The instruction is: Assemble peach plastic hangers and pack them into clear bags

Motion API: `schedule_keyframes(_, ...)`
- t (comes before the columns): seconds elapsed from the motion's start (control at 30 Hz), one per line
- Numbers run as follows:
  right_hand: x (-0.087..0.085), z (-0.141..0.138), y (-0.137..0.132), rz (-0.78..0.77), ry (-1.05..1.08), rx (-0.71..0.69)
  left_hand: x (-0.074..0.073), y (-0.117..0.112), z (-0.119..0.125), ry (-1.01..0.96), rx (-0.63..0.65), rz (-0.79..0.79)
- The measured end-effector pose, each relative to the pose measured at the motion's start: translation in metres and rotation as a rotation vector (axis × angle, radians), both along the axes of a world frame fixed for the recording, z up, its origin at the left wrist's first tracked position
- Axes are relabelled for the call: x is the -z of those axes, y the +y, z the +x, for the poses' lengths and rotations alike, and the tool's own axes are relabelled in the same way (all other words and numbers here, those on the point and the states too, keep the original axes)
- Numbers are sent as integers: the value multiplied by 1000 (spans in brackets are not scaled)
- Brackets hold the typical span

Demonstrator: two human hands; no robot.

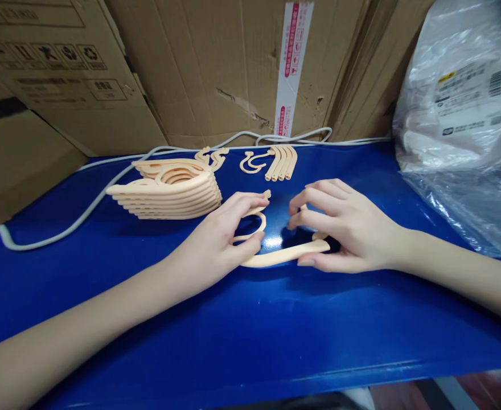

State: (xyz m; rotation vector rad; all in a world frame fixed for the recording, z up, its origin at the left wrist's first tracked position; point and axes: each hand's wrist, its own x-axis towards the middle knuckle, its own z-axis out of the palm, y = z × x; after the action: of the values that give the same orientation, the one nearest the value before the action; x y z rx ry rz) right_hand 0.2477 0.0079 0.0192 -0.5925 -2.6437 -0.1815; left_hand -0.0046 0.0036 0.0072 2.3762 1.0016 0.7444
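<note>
A beige plastic hanger (276, 256), with a ring-shaped middle and a curved arm, is low over the blue table. My left hand (229, 230) is closed around its left part, thumb by the ring and fingers over the far side. Around the free end of the near arm curls my right hand (340, 228), its thumb along the near edge and its other fingers arched above. Small beige bits show behind that arm end, partly hidden by my right fingers. To the left of my left hand lies a stack of folded beige hangers (173, 193).
Behind my hands on the blue table (250, 336) lie loose beige hooks (253, 163) and a row of curved arms (282, 162). A white cable (92, 208) runs along the back and left. Cardboard boxes (216, 68) stand behind; a plastic-wrapped bundle (459, 102) is at right.
</note>
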Motion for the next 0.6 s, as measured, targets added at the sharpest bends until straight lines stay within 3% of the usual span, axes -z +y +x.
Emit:
schedule_keyframes(0.27,-3,4,3,150,-88,208,0,-1,0,33,0,65)
schedule_keyframes(0.6,-3,-3,-7,120,-88,-54,2,-2,0,28,-13,64)
